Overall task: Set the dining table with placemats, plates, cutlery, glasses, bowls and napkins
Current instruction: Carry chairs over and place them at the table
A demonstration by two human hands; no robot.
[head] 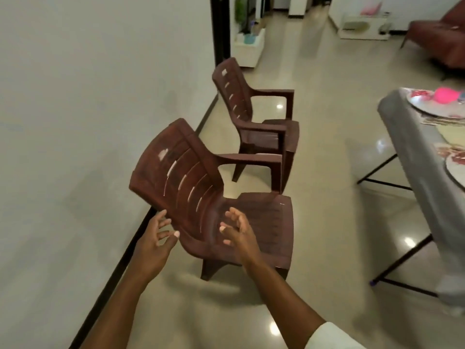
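Head view: grey-clothed dining table (412,157) at right, silver plate (425,104) on it.

Two dark brown moulded plastic armchairs with slatted backs stand along the wall, the nearer chair (214,197) and the farther chair (259,122) in a row. One long table under a grey cloth (415,152) runs down the right side. On it I count two round silvery plates, the far plate (425,104) near the table's far corner and the near plate (456,172) cut off by the frame. One bright pink round object (444,93) sits on the far plate. Two bare hands, left hand (157,238) and right hand (239,230), reach out, both holding nothing.
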